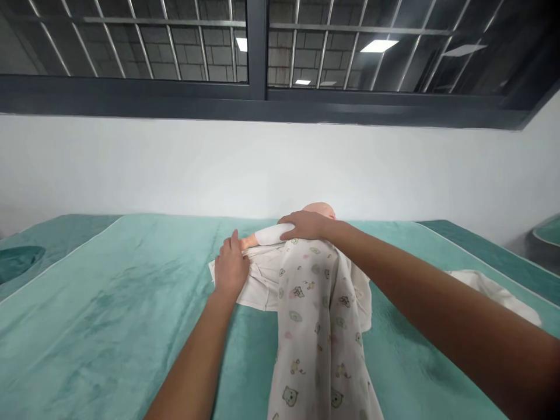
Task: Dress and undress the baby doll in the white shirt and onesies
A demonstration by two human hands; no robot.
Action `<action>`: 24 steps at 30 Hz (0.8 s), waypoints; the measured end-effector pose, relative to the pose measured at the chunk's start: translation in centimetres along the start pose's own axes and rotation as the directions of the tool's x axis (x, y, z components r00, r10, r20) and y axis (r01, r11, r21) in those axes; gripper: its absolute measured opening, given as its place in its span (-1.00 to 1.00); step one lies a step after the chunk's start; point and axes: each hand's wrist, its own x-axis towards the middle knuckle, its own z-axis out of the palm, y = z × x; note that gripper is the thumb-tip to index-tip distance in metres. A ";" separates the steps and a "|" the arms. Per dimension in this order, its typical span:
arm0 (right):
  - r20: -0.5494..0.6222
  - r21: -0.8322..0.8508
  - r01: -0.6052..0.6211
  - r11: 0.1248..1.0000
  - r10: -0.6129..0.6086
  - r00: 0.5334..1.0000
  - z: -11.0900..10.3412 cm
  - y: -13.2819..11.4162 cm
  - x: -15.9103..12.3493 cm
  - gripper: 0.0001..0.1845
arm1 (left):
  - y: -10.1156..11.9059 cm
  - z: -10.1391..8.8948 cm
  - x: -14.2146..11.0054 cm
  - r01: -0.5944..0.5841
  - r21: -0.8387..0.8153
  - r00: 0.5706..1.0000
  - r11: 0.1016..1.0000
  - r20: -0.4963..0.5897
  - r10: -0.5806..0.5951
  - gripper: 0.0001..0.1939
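Observation:
A baby doll lies on a teal bed cover, its head partly hidden behind my right hand. The doll's arm wears a white sleeve and points left, with the doll's hand showing beyond the cuff. My left hand is closed at the doll's hand; its fingertips are partly hidden. Over the upper end of the sleeve, near the shoulder, my right hand is closed with the thumb in front. A printed baby garment covers the doll's body and stretches toward me. Plain white cloth spreads beneath the arm.
The teal cover runs to a white wall below a dark-framed window. Another white cloth lies to the right, partly behind my right forearm. A darker round patch is at far left.

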 end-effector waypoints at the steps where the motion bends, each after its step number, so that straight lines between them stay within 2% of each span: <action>1: -0.003 0.027 0.016 0.999 -0.016 1.000 0.5 -0.1 0.2 -0.46 | 0.1 0.0 0.0 -0.053 0.001 0.997 0.999 -0.061 0.053 -0.29; 3: 0.001 0.076 0.054 0.996 -0.054 0.999 1.6 -0.6 0.7 -0.48 | 0.2 -0.1 0.0 -0.193 0.025 0.975 0.981 -0.104 0.195 -0.32; 5: 0.001 0.104 0.091 0.990 -0.092 0.996 2.7 -1.1 1.3 -0.53 | 0.0 -0.3 0.1 -0.284 0.040 0.958 0.958 -0.029 0.285 -0.48; 7: -0.034 0.113 0.125 0.986 -0.122 0.992 3.4 -1.4 1.6 -0.57 | -0.4 -0.6 0.2 -0.290 0.054 0.957 0.955 0.020 0.290 -0.60; 9: -0.089 0.143 0.141 0.980 -0.129 0.988 3.8 -1.3 1.2 -0.61 | -0.9 -0.8 0.2 -0.253 0.090 0.967 0.963 0.005 0.254 -0.65; 12: -0.224 0.262 0.136 0.955 -0.077 0.972 4.3 -0.3 -1.0 -0.60 | -1.2 -0.6 0.1 -0.188 0.129 0.982 0.974 0.019 0.187 -0.68; 15: -0.413 0.389 0.059 0.919 0.117 0.903 5.8 1.7 -4.5 -0.58 | -1.0 0.1 -0.1 -0.132 0.155 0.991 0.979 0.045 0.127 -0.70; 17: -0.466 0.415 -0.032 0.909 0.243 0.850 7.6 3.3 -6.9 -0.58 | -0.8 0.6 -0.2 -0.107 0.178 0.994 0.978 0.039 0.102 -0.69; 21: -0.563 0.255 -0.234 0.938 0.341 0.753 11.1 6.4 -10.1 -0.50 | -0.4 0.9 -0.4 -0.098 0.217 0.995 0.971 0.041 0.091 -0.65; 24: -0.616 0.232 -0.345 0.909 0.412 0.671 11.7 8.1 -11.5 -0.51 | -0.2 1.0 -0.5 -0.089 0.234 0.996 0.968 0.049 0.080 -0.63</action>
